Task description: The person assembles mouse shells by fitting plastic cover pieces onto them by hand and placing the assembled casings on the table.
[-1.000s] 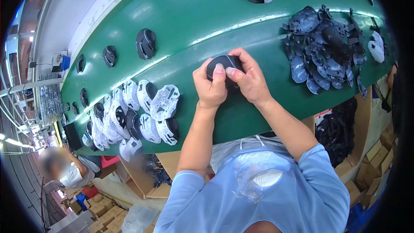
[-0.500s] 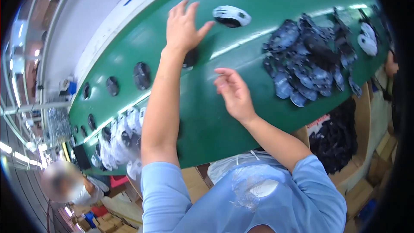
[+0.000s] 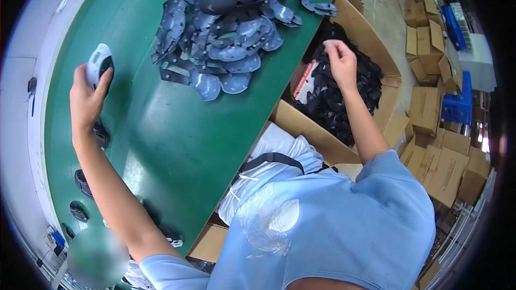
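My left hand (image 3: pixel 87 99) is at the far side of the green table (image 3: pixel 177 134), its thumb and fingers around a white-and-black moulded shell (image 3: pixel 99 62). Part of that shell is hidden by the hand. Over an open cardboard box (image 3: pixel 371 37) hangs my right hand (image 3: pixel 342 63), fingertips pinched together; whether anything small is between them cannot be made out. Inside the box lies a heap of thin black pieces (image 3: pixel 333 104), next to a white sheet with red print (image 3: pixel 305 81).
A large pile of glossy dark curved shells (image 3: pixel 242 64) covers the far middle of the table. Several dark moulded parts (image 3: pixel 83 184) stand in a row along the left. Cardboard boxes (image 3: pixel 443 169) are stacked at the right. Another person's arm shows at the top right.
The view has turned to the right. My left hand, spread open before, has closed around the white-and-black shell. My right hand has moved from above the table to over the box.
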### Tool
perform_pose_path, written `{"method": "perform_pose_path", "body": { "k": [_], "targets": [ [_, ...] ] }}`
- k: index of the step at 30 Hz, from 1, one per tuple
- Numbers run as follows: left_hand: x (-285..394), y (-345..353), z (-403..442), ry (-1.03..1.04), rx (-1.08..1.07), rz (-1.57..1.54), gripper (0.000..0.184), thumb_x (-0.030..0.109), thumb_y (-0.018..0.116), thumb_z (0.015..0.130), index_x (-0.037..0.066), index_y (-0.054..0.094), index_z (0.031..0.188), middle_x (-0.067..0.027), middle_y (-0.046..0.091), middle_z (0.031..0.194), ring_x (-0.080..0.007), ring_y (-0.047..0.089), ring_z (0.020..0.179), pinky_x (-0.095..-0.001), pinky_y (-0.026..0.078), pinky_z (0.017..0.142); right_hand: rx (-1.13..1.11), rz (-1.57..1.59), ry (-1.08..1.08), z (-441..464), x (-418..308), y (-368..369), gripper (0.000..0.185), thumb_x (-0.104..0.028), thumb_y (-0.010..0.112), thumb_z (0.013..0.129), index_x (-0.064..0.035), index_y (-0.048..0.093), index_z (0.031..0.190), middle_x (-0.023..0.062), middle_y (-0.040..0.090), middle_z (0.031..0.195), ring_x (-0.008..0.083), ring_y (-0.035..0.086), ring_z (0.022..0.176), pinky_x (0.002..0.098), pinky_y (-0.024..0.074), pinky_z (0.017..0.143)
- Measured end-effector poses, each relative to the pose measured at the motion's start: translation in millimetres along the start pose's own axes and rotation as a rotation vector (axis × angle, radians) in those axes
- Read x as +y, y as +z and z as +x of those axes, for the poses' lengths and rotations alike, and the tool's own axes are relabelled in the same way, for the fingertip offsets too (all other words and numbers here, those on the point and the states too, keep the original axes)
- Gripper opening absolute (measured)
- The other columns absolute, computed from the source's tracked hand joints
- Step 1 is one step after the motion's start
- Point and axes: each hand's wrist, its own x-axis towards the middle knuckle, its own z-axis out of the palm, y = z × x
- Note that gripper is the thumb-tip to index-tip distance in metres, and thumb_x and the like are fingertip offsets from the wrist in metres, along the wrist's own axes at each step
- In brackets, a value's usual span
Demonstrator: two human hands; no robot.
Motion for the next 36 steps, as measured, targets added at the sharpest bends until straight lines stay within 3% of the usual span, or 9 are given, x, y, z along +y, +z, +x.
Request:
{"method": "perform_pose_path", "body": {
  "k": [6,9,12,15,23,29,32,34,36],
  "targets": [
    [33.8,25.4,-78.0,-0.220,0.258,-0.938,0.052,0.033,0.071,0.097,-0.003,0.058,0.131,-0.0074,0.067,0.113,-0.0113,0.062,0.098,-0.0247,0.048,0.087,-0.674,-0.467,0.051,-42.8,106.9,29.0,0.036,-0.036,0.070,0.087,-0.0018,0.075,0.097,0.0200,0.074,0.088,0.0343,0.074,0.083,0.0416,0.0574,0.076],
    [52.2,45.6,-113.2,-0.429,0.311,-1.015,0.027,0.032,0.067,0.101,0.006,0.062,0.105,0.0045,0.059,0.084,-0.0034,0.048,0.069,-0.0203,0.037,0.059,-0.807,-0.607,0.095,-56.1,115.1,63.3,0.038,-0.041,0.068,0.089,-0.0035,0.074,0.094,0.0192,0.074,0.084,0.0395,0.072,0.074,0.0457,0.0576,0.069],
    [53.2,61.3,-135.4,-0.101,0.357,-0.330,0.024,0.022,0.067,0.100,0.001,0.059,0.091,-0.0059,0.056,0.091,-0.0150,0.052,0.083,-0.0299,0.042,0.077,-0.698,-0.301,-0.337,-71.3,157.9,92.4,0.027,-0.024,0.064,0.085,-0.0026,0.072,0.099,0.0237,0.071,0.102,0.0428,0.068,0.093,0.0494,0.0556,0.080],
    [84.4,57.2,-142.7,0.102,0.388,0.120,0.020,0.011,0.072,0.091,-0.002,0.057,0.091,-0.0229,0.054,0.119,-0.0401,0.052,0.104,-0.0444,0.041,0.096,-0.727,-0.215,-0.202,-80.6,147.9,83.5,0.028,-0.024,0.065,0.083,-0.0005,0.070,0.096,0.0250,0.071,0.098,0.0450,0.068,0.089,0.0512,0.0554,0.079],
    [73.0,63.3,-142.1,0.136,0.375,0.006,0.045,0.005,0.069,0.087,-0.004,0.052,0.127,-0.0322,0.047,0.139,-0.0514,0.048,0.126,-0.0517,0.039,0.110,-0.401,0.081,0.186,-56.9,121.0,7.5,0.014,-0.010,0.064,0.089,-0.0003,0.065,0.099,0.0107,0.070,0.075,0.0193,0.065,0.062,0.0341,0.0512,0.057],
    [53.8,70.0,-155.0,-0.035,0.275,-0.705,0.059,0.003,0.065,0.091,-0.002,0.041,0.145,-0.0209,0.049,0.138,-0.0314,0.051,0.127,-0.0442,0.039,0.110,-0.265,0.753,0.218,-26.4,-18.2,-30.7,0.023,0.006,0.050,0.088,-0.0066,0.060,0.104,0.0116,0.074,0.083,0.0099,0.064,0.055,0.0226,0.0445,0.045],
    [46.3,72.6,-166.5,-0.182,0.271,-1.012,0.067,0.007,0.061,0.094,0.000,0.033,0.154,-0.0151,0.054,0.129,-0.0220,0.057,0.110,-0.0358,0.048,0.096,-0.506,0.990,-0.079,-22.8,-94.7,-20.2,0.031,-0.008,0.060,0.082,-0.0031,0.058,0.112,0.0154,0.072,0.095,0.0127,0.068,0.063,0.0218,0.0491,0.048],
    [51.3,70.3,-167.0,-0.279,0.215,-1.262,0.071,0.014,0.061,0.093,0.001,0.031,0.156,-0.0144,0.056,0.124,-0.0213,0.060,0.104,-0.0341,0.052,0.088,-0.710,1.069,-0.135,-26.1,-147.6,3.2,0.064,-0.055,0.074,0.085,0.0000,0.058,0.114,0.0202,0.072,0.096,0.0129,0.065,0.060,0.0223,0.0485,0.050],
    [55.4,68.0,-166.9,-0.268,0.203,-1.392,0.075,0.024,0.063,0.093,0.004,0.031,0.157,-0.0136,0.058,0.119,-0.0214,0.063,0.100,-0.0335,0.056,0.079,-0.841,1.153,-0.085,-40.2,-177.7,51.8,0.058,-0.050,0.069,0.088,0.0016,0.060,0.115,0.0118,0.067,0.105,0.0151,0.066,0.067,0.0227,0.0491,0.051]
  ]
}}
